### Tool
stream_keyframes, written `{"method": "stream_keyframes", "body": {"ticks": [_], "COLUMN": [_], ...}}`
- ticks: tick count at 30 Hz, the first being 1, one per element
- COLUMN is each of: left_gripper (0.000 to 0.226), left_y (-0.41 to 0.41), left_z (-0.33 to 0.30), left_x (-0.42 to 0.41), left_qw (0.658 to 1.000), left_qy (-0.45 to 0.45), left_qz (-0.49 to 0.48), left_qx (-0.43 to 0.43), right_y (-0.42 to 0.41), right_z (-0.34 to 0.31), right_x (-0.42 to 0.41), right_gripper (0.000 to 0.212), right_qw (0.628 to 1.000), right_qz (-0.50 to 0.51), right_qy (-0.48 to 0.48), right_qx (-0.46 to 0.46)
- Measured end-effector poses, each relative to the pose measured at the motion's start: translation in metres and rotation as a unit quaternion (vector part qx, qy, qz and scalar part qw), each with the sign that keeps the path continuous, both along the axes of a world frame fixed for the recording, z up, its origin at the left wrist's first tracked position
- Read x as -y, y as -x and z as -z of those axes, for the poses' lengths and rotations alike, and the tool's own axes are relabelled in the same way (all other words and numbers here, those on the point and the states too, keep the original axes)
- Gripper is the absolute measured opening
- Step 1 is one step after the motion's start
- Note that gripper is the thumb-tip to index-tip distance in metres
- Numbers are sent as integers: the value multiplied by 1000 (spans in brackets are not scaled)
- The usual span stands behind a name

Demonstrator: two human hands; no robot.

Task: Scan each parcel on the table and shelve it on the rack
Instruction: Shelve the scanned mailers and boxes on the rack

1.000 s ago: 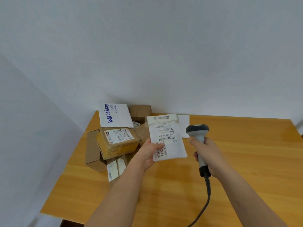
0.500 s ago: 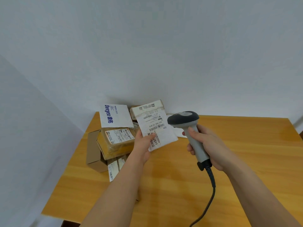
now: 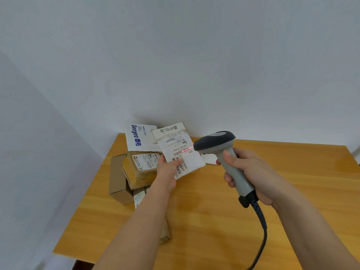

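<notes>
Parcel (image 3: 176,149): white mailer, held above the table (image 3: 214,211), lower corner pinched in left hand (image 3: 167,172). Scanner (image 3: 224,152) gripped in right hand (image 3: 251,178), red beam on barcode. Judged light, soft, bendable; best held by an edge, label clear.

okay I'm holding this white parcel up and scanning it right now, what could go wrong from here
1. The red scan line covers only the right end of the barcode on the white parcel, so the read might fail.
2. The left hand pinches the soft parcel only at its lower corner, so it could sag or slip.
3. The scanner in the right hand trails a cable across the table, which could snag.
</notes>
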State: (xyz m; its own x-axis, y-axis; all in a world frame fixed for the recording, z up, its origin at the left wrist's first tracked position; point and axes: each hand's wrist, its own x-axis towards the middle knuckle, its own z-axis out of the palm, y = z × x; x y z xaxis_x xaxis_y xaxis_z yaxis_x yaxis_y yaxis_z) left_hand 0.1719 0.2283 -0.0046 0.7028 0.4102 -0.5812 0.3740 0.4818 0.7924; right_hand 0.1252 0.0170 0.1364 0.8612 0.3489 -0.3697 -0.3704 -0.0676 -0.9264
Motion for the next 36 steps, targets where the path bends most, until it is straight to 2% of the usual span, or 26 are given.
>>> {"method": "stream_keyframes", "body": {"ticks": [10, 14, 16, 21, 25, 28, 32, 36], "left_gripper": [65, 61, 55, 33, 33, 30, 44, 61], "left_y": [26, 57, 82, 181, 273, 348, 459, 567], "left_z": [-9, -17, -25, -47, -44, -42, -43, -49], "left_x": [-10, -16, -23, -30, -4, 19, 47, 78], "left_qw": [999, 997, 992, 967, 925, 903, 897, 874], "left_qy": [34, 54, 72, 120, 185, 192, 163, 152], "left_qz": [-8, -54, -91, -185, -285, -320, -341, -379], "left_qx": [23, 30, 41, 130, 171, 215, 230, 264], "right_y": [26, 32, 35, 54, 97, 148, 242, 336], "right_z": [-13, -13, -9, 16, 40, 53, 60, 59], "right_x": [-10, -15, -24, -50, -60, -75, -87, -81], "right_gripper": [29, 39, 38, 27, 41, 43, 44, 40], "right_qw": [1000, 998, 997, 989, 974, 955, 932, 908], "right_qz": [1, -38, -65, -141, -219, -292, -358, -413], "right_qy": [-22, -50, -37, -18, -4, -8, -1, 4], "right_qx": [1, 11, 22, 45, 52, 42, 55, 76]}}
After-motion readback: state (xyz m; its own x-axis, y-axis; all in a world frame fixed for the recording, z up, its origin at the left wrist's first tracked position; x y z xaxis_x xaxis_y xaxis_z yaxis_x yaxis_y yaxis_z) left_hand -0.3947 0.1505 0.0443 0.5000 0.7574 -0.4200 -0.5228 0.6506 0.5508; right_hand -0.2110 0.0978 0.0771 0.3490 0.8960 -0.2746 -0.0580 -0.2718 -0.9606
